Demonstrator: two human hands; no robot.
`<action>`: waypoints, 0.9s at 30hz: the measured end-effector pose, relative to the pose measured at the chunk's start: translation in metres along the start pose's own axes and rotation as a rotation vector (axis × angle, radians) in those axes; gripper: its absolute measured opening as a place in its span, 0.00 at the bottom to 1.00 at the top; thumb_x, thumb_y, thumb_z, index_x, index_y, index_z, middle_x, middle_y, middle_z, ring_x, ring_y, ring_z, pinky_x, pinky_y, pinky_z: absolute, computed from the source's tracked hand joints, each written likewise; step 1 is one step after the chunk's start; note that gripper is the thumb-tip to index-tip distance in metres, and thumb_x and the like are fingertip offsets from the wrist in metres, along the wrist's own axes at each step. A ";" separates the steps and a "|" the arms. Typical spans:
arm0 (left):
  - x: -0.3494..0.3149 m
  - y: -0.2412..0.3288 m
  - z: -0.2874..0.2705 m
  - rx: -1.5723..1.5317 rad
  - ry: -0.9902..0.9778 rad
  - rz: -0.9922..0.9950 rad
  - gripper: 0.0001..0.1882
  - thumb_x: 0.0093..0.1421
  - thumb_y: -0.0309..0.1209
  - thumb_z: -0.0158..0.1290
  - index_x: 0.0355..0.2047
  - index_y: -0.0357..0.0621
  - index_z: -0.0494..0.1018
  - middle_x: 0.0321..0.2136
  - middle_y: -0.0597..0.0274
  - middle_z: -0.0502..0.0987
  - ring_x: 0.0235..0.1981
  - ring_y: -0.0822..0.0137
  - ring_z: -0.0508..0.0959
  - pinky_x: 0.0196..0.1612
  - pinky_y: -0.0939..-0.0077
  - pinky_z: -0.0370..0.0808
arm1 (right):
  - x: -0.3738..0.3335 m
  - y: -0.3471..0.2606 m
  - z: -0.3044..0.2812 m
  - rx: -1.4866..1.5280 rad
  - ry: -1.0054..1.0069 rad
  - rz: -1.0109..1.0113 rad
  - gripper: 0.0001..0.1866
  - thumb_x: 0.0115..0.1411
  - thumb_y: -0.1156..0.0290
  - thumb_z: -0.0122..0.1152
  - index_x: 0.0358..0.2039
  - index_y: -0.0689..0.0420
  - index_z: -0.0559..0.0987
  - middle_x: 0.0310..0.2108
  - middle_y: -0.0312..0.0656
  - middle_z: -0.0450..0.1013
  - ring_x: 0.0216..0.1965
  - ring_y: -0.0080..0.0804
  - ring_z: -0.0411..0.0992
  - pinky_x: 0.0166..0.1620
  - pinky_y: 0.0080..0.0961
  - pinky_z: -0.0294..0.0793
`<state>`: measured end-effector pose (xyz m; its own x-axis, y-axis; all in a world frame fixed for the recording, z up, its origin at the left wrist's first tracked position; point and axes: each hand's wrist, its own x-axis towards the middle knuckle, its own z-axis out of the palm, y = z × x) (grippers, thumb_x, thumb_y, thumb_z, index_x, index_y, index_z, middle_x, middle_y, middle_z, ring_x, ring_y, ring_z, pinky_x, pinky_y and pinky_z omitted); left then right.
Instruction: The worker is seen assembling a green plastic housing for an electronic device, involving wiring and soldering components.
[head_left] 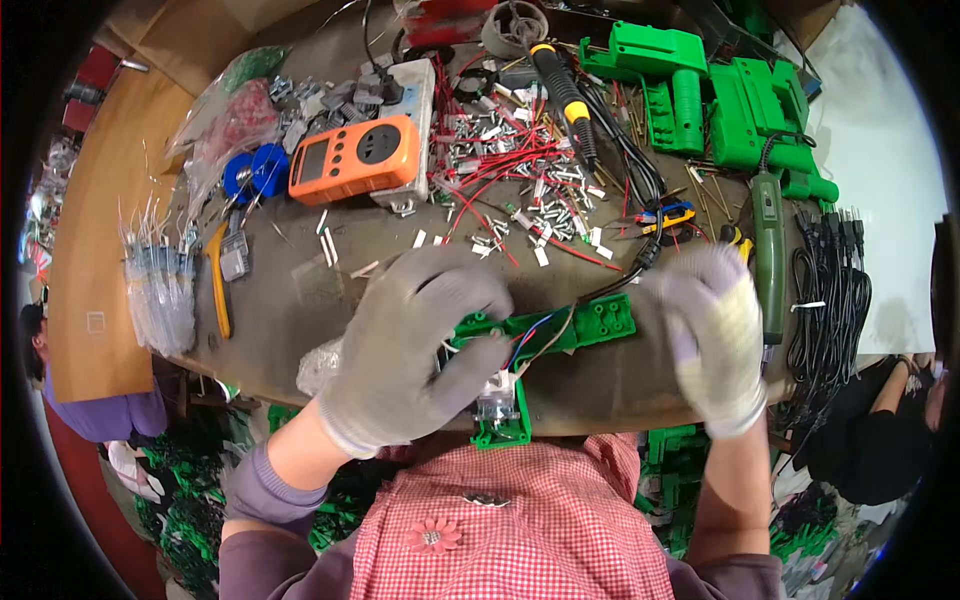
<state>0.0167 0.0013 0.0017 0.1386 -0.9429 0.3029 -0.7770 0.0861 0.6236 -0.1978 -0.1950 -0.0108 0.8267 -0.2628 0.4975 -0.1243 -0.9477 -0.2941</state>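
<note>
Hovering at the left end of the open green casing (605, 318), left hand (395, 350) in grey glove: fingers bent, thumb and forefinger apart, can't tell whether the others grip anything. Right hand (712, 340), also gloved, right of the casing, apart from it; fingers curled, blurred, can't tell if they hold anything. Casing lies on the table (285, 300) at its near edge, between the hands, partly behind the left one. Inside it: blue wire (532, 332), brownish wire (552, 345), and a clear part (497, 408) in the section nearest the person.

Containers: far left of the casing, clear sleeves (160, 295) bundled upright, thin wire-like ends sticking out the top. Beyond the casing to the left, clear bag (238, 122) with red stuff, contents unclear. Straight beyond the casing, at the table's far side, grey cup (490, 36) with something dark in it, can't make out what. Nearer the casing, loose pile of red wires (515, 160) and screws (553, 215). Beyond it to the right, more green shells (655, 48).
</note>
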 end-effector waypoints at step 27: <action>-0.009 -0.010 0.027 0.181 -0.042 0.124 0.16 0.49 0.39 0.57 0.38 0.54 0.83 0.30 0.67 0.74 0.35 0.60 0.74 0.46 0.55 0.67 | -0.024 0.010 0.011 -0.143 -0.046 -0.104 0.12 0.42 0.72 0.68 0.31 0.48 0.83 0.31 0.30 0.78 0.35 0.33 0.72 0.37 0.36 0.70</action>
<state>0.0069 0.0000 -0.0269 0.0130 -0.9415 0.3367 -0.8844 0.1463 0.4431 -0.2133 -0.1962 -0.0346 0.8629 -0.1567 0.4805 -0.1108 -0.9863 -0.1226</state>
